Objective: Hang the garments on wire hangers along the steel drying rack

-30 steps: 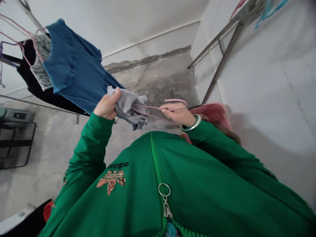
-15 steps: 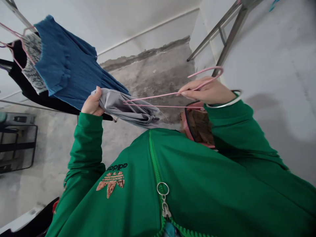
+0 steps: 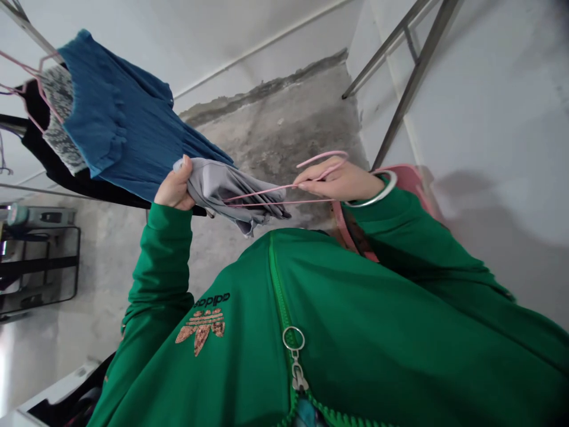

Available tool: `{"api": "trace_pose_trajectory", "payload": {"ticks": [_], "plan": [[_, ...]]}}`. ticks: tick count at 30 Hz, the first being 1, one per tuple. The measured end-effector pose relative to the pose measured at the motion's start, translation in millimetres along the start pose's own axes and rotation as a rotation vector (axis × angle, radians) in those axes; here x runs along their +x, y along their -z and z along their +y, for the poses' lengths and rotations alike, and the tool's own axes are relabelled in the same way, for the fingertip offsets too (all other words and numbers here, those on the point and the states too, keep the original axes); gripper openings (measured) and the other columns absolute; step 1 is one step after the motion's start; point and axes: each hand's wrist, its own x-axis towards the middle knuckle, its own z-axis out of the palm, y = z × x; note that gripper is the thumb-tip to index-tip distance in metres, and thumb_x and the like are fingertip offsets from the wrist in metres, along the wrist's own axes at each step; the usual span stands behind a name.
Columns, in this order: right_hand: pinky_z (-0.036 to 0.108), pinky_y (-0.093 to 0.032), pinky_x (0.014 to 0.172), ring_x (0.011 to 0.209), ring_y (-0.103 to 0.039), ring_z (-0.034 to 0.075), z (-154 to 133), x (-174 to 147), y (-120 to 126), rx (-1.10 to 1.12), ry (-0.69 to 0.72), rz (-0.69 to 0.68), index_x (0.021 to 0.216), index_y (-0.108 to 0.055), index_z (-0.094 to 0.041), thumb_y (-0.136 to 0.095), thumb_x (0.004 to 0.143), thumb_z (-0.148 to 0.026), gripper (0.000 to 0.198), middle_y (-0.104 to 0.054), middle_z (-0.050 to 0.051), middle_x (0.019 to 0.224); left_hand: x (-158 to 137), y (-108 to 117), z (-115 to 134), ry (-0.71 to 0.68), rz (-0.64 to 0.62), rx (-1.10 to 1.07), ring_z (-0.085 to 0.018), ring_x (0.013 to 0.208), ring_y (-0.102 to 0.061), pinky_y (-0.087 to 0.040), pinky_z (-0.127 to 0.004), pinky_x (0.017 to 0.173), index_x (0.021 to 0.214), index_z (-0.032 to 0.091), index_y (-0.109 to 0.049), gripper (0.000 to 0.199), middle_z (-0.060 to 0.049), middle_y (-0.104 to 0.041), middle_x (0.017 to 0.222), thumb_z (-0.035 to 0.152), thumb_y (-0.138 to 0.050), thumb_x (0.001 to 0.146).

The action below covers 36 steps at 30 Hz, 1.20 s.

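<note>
My left hand [image 3: 175, 188] grips one end of a grey garment [image 3: 217, 181], its thumb pressed over the cloth. The garment hangs in loose folds in front of my chest; which kind it is I cannot make out. A pink hanger [image 3: 267, 191] lies sideways, its left end in among the grey folds. Near the base of its hook, my right hand [image 3: 340, 179] is closed around the hanger, with the curved hook rising above the fingers. Beside my left hand hangs a blue dress [image 3: 128, 118].
Behind the dress, a grey patterned garment [image 3: 60, 92] and a black one [image 3: 53, 160] hang on pink hangers from a metal rack. Metal legs [image 3: 413, 83] stand at the right. A pink basket [image 3: 411, 178] is partly behind my right arm. Lower left is a black-framed stand [image 3: 73, 261].
My right hand has moved left and down with the hanger, closer to the grey garment. My left hand has shifted slightly right, still holding the cloth.
</note>
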Motion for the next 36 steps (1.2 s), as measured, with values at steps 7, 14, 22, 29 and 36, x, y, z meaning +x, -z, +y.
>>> {"api": "trace_pose_trajectory", "payload": {"ticks": [7, 14, 22, 29, 36], "plan": [[0.033, -0.050, 0.095, 0.111, -0.061, 0.021, 3, 37, -72, 0.075, 0.133, 0.274, 0.083, -0.072, -0.018, -0.044, 0.089, -0.028, 0.030, -0.071, 0.004, 0.088, -9, -31, -31, -0.138, -0.059, 0.251, -0.025, 0.097, -0.067, -0.056, -0.038, 0.090, 0.082, 0.014, -0.065, 0.042, -0.008, -0.070, 0.076, 0.056, -0.061, 0.082], [0.032, -0.051, 0.080, 0.083, -0.063, 0.017, -4, 52, -27, 0.064, 0.104, 0.243, 0.086, -0.070, -0.017, -0.051, 0.089, -0.035, 0.026, -0.069, 0.004, 0.085, -16, -38, -25, -0.606, -0.067, 0.935, -0.029, 0.124, -0.051, -0.026, -0.045, 0.116, 0.094, 0.019, -0.070, 0.025, -0.009, -0.068, 0.107, 0.036, -0.070, 0.076], [0.036, -0.048, 0.093, 0.095, -0.058, 0.021, -19, 66, 12, -0.223, 0.098, 0.402, 0.099, -0.058, -0.025, -0.051, 0.089, -0.046, 0.024, -0.062, 0.005, 0.099, 6, -32, -21, -0.564, 0.114, 0.730, -0.021, 0.096, -0.062, -0.045, -0.031, 0.095, 0.079, 0.018, -0.068, 0.011, 0.000, -0.065, 0.079, 0.029, -0.067, 0.078], [0.033, -0.044, 0.080, 0.078, -0.053, 0.018, 65, -6, -67, -0.185, -0.200, 0.146, 0.066, -0.051, -0.022, -0.049, 0.086, -0.050, 0.035, -0.057, 0.006, 0.073, -1, -23, 5, -0.556, 0.323, 0.460, -0.005, 0.062, -0.052, -0.046, -0.017, 0.065, 0.070, 0.013, -0.060, 0.014, 0.007, -0.054, 0.062, 0.016, -0.061, 0.084], [0.033, -0.047, 0.085, 0.084, -0.059, 0.018, 144, -11, -175, 0.067, -0.538, -0.093, 0.076, -0.056, -0.018, -0.059, 0.085, -0.046, 0.029, -0.065, 0.007, 0.079, -34, -39, 22, -0.533, 0.276, 0.279, -0.007, 0.062, -0.056, -0.052, -0.019, 0.064, 0.071, 0.014, -0.064, 0.022, 0.005, -0.063, 0.066, 0.031, -0.079, 0.070]]}}
